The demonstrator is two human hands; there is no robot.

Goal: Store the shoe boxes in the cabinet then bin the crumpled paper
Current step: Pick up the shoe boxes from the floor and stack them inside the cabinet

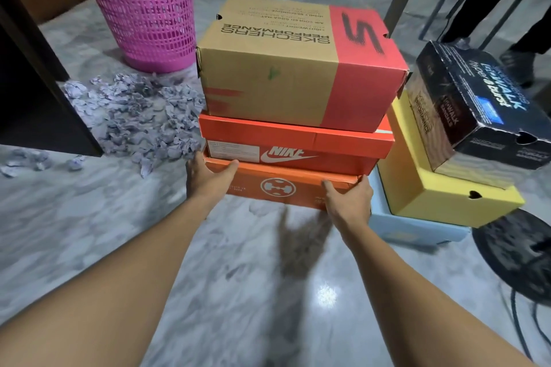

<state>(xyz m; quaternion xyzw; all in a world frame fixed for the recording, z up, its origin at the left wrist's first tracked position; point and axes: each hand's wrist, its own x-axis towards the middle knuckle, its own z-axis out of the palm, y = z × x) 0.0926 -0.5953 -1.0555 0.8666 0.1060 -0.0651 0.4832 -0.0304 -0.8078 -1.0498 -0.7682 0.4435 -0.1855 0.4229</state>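
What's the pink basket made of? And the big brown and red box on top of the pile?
The pink basket looks like plastic: shiny, one bright colour, moulded into a grid of little holes. The brown and red box looks like cardboard: matt, with folded edges and printed letters.

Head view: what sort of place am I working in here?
Probably a room in a home or small office, indoors: glossy marble-look floor, a dark cabinet at left, shoe boxes stacked on the floor beside a pink bin and crumpled paper.
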